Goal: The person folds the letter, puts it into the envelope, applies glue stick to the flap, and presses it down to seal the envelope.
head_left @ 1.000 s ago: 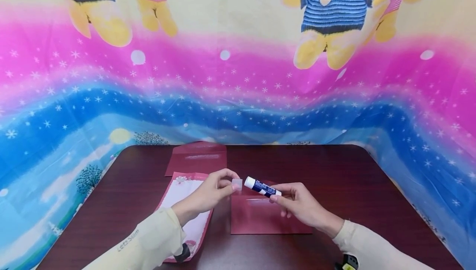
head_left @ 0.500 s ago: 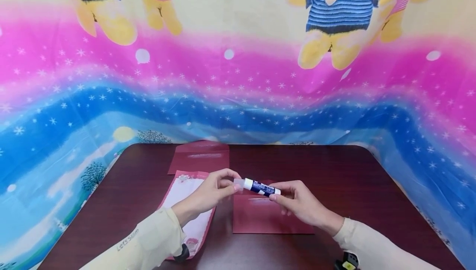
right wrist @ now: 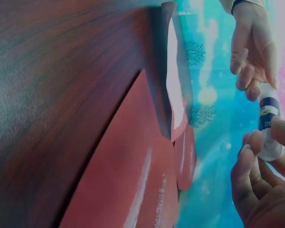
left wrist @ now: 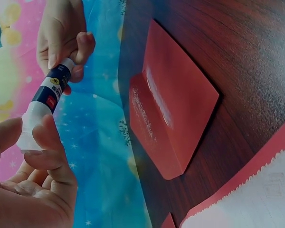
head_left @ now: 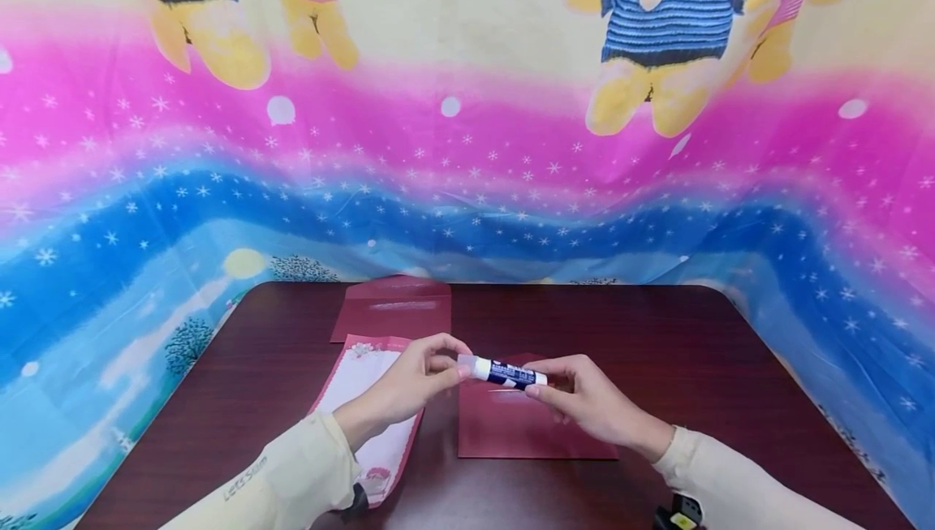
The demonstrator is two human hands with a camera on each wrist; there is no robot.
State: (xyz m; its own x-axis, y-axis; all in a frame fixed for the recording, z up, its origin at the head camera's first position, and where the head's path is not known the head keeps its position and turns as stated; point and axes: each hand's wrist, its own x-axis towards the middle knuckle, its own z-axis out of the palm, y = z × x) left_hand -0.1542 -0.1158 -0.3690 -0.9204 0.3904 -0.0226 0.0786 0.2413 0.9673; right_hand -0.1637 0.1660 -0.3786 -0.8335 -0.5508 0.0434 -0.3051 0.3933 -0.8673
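A dark blue and white glue stick (head_left: 511, 374) is held above the table between both hands. My left hand (head_left: 412, 377) pinches its translucent cap (head_left: 467, 364), which sits on the white end of the tube. My right hand (head_left: 595, 400) grips the other end between thumb and fingers. Below the glue stick lies a red envelope (head_left: 536, 433) with its flap unfolded; white glue streaks show on it in the left wrist view. Under the left forearm is a white sheet with a red border (head_left: 358, 380), partly hidden by the hand and sleeve.
A second red envelope (head_left: 398, 319), also streaked with white, lies open at the back left of the dark wooden table (head_left: 657, 343). A printed cloth (head_left: 467, 148) with bears and snowflakes hangs right behind the table's far edge.
The cap, at first apart from the glue stick, now fits over its white end. The tube has moved slightly left toward the left hand. The papers keep their places.
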